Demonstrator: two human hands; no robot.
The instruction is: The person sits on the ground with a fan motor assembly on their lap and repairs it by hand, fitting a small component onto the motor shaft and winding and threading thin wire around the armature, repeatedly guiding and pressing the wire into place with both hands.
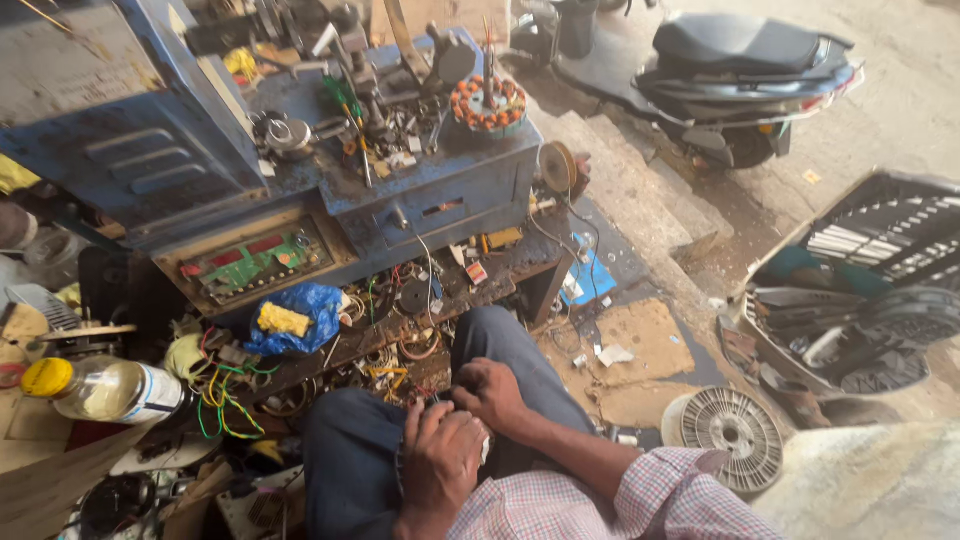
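I sit with my knees in dark trousers (500, 345) spread apart, and both hands meet between them. My left hand (440, 460) is curled, knuckles up, over a small dark part (432, 404) that is mostly hidden. My right hand (490, 392) is closed against the same part from the right, its forearm running back to a checked sleeve (660, 490). A bit of white shows under the hands. What the part is I cannot tell.
A blue metal workbench (430, 185) stands ahead, carrying an orange-wound stator (488, 103), tools and a green circuit board (262, 262). Wires, a blue bag (300, 315) and a yellow-capped bottle (100, 390) lie left. A round white grille (735, 435), a parts crate (860, 290) and a scooter (740, 70) are right.
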